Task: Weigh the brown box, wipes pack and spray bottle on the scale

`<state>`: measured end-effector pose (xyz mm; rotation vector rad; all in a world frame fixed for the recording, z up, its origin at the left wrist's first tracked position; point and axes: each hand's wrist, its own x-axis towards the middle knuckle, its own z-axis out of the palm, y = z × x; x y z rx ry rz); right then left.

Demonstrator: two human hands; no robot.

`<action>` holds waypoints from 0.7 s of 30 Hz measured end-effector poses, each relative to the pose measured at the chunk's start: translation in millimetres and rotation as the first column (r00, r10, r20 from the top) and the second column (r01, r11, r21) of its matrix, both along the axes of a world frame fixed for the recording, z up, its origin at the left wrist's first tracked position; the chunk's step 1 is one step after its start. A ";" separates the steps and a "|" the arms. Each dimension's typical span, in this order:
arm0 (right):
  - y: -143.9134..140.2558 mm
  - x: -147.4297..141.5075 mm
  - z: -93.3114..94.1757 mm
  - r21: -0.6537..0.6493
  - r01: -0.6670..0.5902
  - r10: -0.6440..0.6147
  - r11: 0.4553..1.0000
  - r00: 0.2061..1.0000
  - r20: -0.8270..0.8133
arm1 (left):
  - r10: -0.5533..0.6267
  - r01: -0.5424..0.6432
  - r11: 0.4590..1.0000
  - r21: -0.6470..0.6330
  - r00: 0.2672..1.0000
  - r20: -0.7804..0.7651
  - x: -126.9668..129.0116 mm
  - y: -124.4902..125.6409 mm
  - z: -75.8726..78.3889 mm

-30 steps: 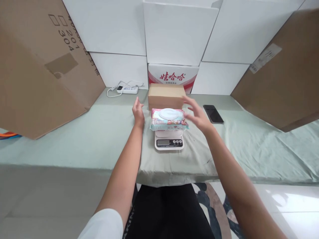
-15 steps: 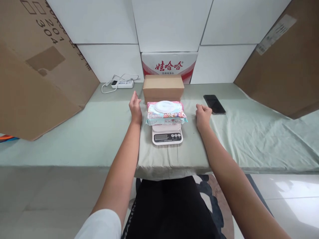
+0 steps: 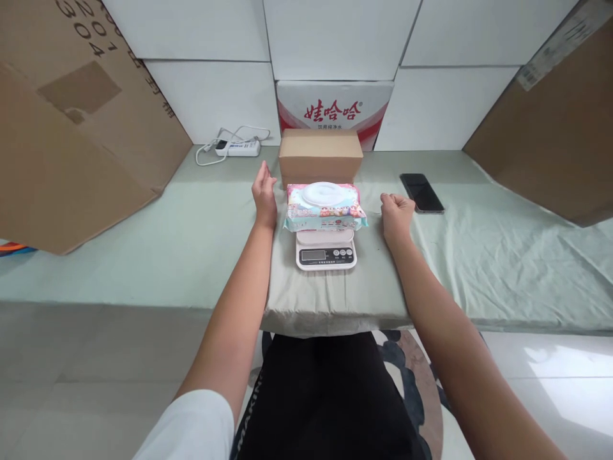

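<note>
— On the left part of the bench [image 3: 211, 249], what's the left hand [image 3: 264, 195] up to? Looks like fingers out, loosely open, holding nothing.

— Yep, just beside the wipes pack [image 3: 325, 209], not touching. I'd leave that gap, since any nudge would throw off a reading.

— And the pack's fine where it is? It's flat on the kitchen scale [image 3: 326, 257], ends hanging over both sides.

— Looks centred to me. I'd check its back edge though: the brown box [image 3: 320, 153] is right behind and I can't tell if they touch. If they do, slide the box back, not the pack. Can't make out digits on the display either.

— Right hand [image 3: 397, 217]?

— Fingers curled closed, clear of the pack, near the phone [image 3: 422, 193]. Can't tell if anything's tucked inside. Good spot, imo.
</note>
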<state>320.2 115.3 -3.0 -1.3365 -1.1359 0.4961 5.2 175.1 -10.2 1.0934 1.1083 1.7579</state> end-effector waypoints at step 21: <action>-106.7 -37.4 20.3 -0.441 0.033 0.393 0.897 0.395 0.830 | -0.012 0.012 1.000 0.009 1.000 -0.006 1.4 7.9 -1.5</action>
